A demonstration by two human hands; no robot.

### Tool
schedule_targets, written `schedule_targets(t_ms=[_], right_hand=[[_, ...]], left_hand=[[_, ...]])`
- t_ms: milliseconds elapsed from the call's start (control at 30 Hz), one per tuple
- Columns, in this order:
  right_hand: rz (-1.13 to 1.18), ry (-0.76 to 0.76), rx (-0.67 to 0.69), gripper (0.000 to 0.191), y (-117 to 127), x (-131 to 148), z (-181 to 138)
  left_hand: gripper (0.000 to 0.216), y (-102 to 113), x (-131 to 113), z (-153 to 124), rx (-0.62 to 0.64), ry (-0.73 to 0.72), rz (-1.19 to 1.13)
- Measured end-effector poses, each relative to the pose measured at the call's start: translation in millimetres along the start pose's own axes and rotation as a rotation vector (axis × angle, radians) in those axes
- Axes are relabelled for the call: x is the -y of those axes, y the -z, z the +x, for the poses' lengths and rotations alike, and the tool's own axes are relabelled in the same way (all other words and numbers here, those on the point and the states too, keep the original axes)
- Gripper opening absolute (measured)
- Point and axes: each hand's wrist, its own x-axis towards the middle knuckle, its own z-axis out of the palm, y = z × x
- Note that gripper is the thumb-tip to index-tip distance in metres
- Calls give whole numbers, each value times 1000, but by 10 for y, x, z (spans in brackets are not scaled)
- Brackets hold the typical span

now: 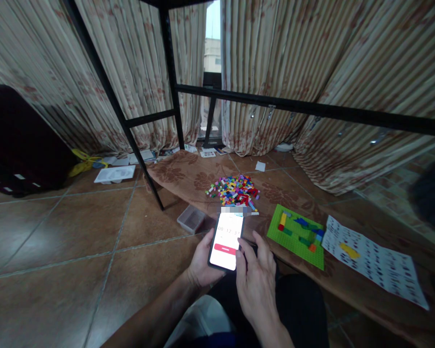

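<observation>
A smartphone [224, 262] with a lit white screen, a row of timer digits and a red button rests in my left hand [202, 263], whose fingers wrap its left edge and underside. My right hand [257, 280] hovers at the phone's right side, fingers apart, with the index fingertip at or just over the screen; whether it touches I cannot tell. Beyond the phone lies a heap of small colourful building bricks [235, 189]. To the right, a green baseplate [293, 253] carries several bricks in yellow, red, blue, green and orange.
A patterned brown cloth [177, 176] lies under the bricks. A printed sheet [380, 270] with a yellow piece lies right of the baseplate. A clear plastic box [191, 220] stands on the tiles. Black metal frame bars [239, 94] cross ahead; a dark suitcase [18, 140] stands left.
</observation>
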Motion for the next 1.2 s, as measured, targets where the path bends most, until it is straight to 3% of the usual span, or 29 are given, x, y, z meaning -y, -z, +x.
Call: schedule_targets(t_ms=[1200], right_hand=[[0, -33, 23, 36, 47, 43, 16]], left_hand=[[47, -36, -26, -6, -5, 22, -43]])
